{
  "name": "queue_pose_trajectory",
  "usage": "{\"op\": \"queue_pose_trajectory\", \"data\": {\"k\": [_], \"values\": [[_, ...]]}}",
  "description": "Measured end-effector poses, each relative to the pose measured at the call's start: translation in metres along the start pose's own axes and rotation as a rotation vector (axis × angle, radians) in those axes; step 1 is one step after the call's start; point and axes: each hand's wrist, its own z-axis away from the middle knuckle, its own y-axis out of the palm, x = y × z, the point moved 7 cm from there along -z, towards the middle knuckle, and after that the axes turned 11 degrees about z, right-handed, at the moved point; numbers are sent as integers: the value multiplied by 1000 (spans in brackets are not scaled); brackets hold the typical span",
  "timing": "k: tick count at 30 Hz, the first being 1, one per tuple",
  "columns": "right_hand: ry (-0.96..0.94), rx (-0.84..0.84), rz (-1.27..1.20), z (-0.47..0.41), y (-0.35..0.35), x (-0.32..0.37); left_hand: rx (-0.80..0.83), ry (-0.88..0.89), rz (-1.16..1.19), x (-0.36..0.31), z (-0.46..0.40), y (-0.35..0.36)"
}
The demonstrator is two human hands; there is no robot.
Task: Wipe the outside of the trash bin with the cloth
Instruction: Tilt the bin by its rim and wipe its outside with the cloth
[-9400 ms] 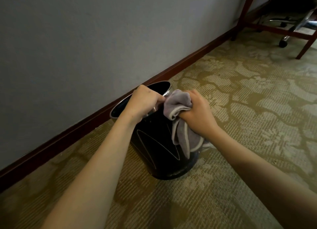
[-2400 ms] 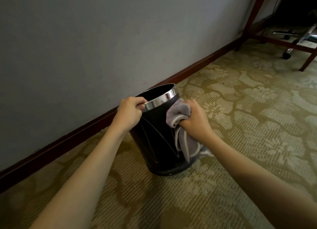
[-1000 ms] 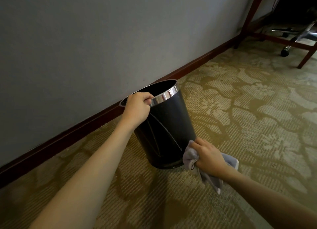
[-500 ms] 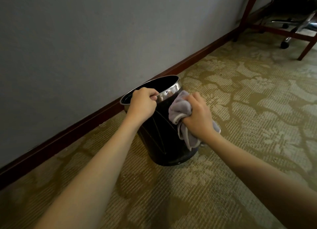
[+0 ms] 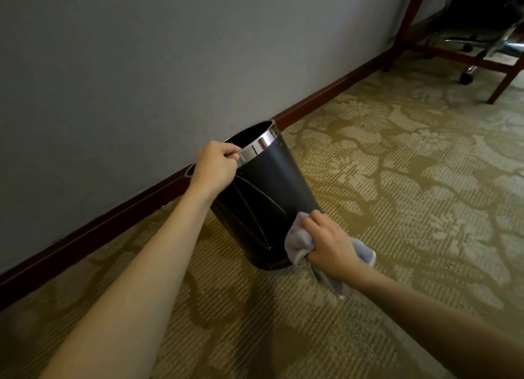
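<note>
I am mid-wipe, and I judge the job partly done at best. The black trash bin [image 5: 263,205] stands on the patterned carpet [image 5: 411,197] just beside the wall's dark baseboard [image 5: 326,90], tipped so its mouth leans toward the wall. My left hand [image 5: 215,167] grips the chrome rim [image 5: 259,147], fingers curled over the edge, steadying it. My right hand [image 5: 330,244] is closed round a bunched grey cloth [image 5: 300,244] and presses it against the lower right of the bin's side, close to the base; a loose tail of the cloth hangs down to the carpet.

The near side facing me shows pale curved lines; I cannot tell whether they are decoration or marks. Nothing tells me which parts are already clean. By my reading, the far side toward the wall, the left flank under my left arm and the rim band need passes yet, which means turning the bin.
</note>
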Motion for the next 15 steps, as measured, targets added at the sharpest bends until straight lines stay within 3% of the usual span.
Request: {"op": "queue_pose_trajectory", "data": {"k": [8,12,15], "values": [[55,-415,-178,-64,-90,22,72,26,23,-10,7,17],[4,-499,-176,-74,-104,32,88,1,33,-3,6,11],[-29,-456,-136,-68,-89,36,70,-10,67,2,7,6]]}}
